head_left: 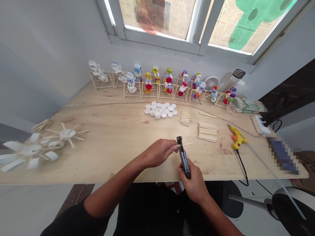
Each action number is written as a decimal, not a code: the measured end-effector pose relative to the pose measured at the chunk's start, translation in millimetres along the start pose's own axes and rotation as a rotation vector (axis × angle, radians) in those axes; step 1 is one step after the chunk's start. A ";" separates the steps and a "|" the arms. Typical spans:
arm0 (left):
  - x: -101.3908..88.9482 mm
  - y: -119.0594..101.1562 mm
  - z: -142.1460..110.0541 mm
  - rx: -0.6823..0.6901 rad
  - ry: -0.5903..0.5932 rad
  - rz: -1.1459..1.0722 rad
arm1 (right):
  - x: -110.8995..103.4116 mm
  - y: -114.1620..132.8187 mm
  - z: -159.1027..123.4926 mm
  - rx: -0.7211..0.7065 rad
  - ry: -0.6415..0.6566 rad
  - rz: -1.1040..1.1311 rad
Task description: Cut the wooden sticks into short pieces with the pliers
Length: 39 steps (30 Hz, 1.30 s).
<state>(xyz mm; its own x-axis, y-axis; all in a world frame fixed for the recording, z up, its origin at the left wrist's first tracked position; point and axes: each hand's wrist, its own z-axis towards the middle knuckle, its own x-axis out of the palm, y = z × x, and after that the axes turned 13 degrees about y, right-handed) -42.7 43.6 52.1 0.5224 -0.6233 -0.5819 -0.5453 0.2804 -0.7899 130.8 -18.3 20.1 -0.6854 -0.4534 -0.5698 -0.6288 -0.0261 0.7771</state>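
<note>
My left hand [159, 151] pinches a thin wooden stick [187, 144] and holds it level above the table's front edge. My right hand [193, 183] is wrapped round the dark handles of a pair of cutting pliers [183, 157]. The pliers' jaws sit on the stick just beside my left fingertips. The stick's free end pokes out to the right of the jaws.
On the wooden table [118, 137] lie a stack of sticks [207, 131], shorter cut sticks [184, 118], white bottle caps [161, 109] and a yellow glue gun [237, 137]. Several cap-and-stick wheels [157, 82] line the back. White spoked wheels [49, 141] lie left. A power strip [261, 124] sits right.
</note>
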 end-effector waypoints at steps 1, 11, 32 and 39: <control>-0.3 -0.8 0.0 -0.004 -0.003 0.011 | 0.4 -0.5 0.0 -0.004 -0.005 0.002; 4.9 -3.0 -0.9 -0.066 -0.046 0.200 | 6.9 -5.0 3.1 0.021 -0.028 -0.124; 29.9 4.5 -15.4 -0.044 -0.435 -0.732 | 1.9 -4.1 5.8 -0.019 -0.083 -0.012; 27.5 -3.5 -11.2 -0.082 -0.361 -0.840 | 4.2 -4.1 7.9 -0.020 -0.069 -0.052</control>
<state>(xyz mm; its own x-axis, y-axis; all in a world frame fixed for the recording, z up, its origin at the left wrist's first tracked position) -33.8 17.2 41.0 0.9337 -0.3289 0.1414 0.0688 -0.2227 -0.9725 127.6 -13.1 12.5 -0.6764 -0.3882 -0.6259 -0.6571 -0.0659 0.7509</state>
